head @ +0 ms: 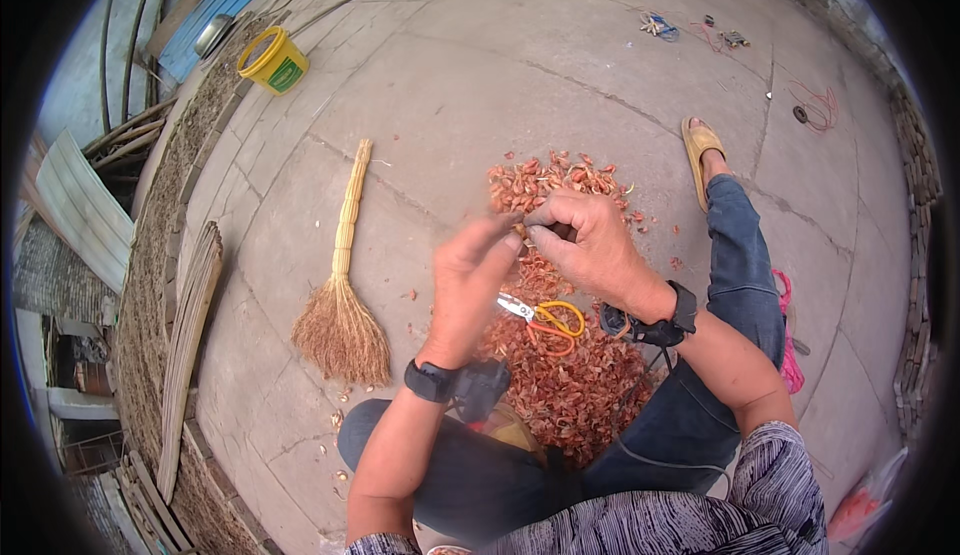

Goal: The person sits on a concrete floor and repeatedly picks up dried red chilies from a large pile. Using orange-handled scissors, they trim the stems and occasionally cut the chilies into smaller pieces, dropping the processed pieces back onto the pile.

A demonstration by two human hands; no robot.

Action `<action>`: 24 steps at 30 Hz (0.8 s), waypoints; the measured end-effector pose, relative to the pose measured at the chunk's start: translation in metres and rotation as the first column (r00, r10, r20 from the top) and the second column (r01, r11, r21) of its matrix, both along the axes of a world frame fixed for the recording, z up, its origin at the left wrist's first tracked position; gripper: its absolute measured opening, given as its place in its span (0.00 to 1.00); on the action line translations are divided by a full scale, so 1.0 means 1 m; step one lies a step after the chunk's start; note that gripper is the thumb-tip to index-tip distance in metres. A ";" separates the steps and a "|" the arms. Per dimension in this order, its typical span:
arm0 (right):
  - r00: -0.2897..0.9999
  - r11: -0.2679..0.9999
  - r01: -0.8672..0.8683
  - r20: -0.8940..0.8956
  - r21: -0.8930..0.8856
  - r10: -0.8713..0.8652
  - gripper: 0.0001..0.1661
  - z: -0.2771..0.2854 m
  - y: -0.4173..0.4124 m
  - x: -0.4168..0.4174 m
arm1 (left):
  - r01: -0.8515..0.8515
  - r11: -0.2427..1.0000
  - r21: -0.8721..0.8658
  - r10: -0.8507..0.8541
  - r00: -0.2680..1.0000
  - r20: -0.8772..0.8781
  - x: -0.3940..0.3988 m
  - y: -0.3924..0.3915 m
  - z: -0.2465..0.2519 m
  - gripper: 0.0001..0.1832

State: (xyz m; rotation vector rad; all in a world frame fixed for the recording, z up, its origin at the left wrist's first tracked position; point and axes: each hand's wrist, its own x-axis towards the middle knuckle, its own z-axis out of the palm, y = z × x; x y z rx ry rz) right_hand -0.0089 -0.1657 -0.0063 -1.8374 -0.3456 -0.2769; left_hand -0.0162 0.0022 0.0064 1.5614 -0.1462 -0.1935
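My left hand [472,277] and my right hand [592,243] meet at the fingertips above the piles on the ground. Between them is a small brownish piece, probably a shallot bulb [520,231], mostly hidden by the fingers; my left hand is blurred. Just beyond the hands lies a heap of small reddish shallots [559,172]. Below them, scissors [551,322] with one yellow and one orange handle rest on a large pile of reddish papery skins [585,397] between my legs. Both wrists wear black straps with small devices.
A straw broom [343,285] lies to the left. Farther off stands a yellow bucket [275,62] beside a soil strip. Cables [660,27] lie at the upper right. A pink bag [787,337] is beside my right leg, and a wooden plank [189,360] leans at the left edge.
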 end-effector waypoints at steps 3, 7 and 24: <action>0.995 0.998 0.031 0.092 -0.061 -0.025 0.01 0.001 0.004 -0.003 | 0.015 1.000 -0.016 -0.015 0.999 -0.031 0.001 0.002 0.000 0.11; 0.989 0.995 0.037 0.145 -0.098 -0.022 0.03 0.002 0.007 -0.005 | -0.018 0.997 -0.079 0.011 0.996 -0.087 0.000 0.002 -0.003 0.10; 0.990 0.999 -0.023 -0.136 0.032 0.027 0.07 -0.001 -0.002 0.002 | -0.104 0.988 -0.117 0.099 0.994 -0.051 0.001 0.003 -0.001 0.07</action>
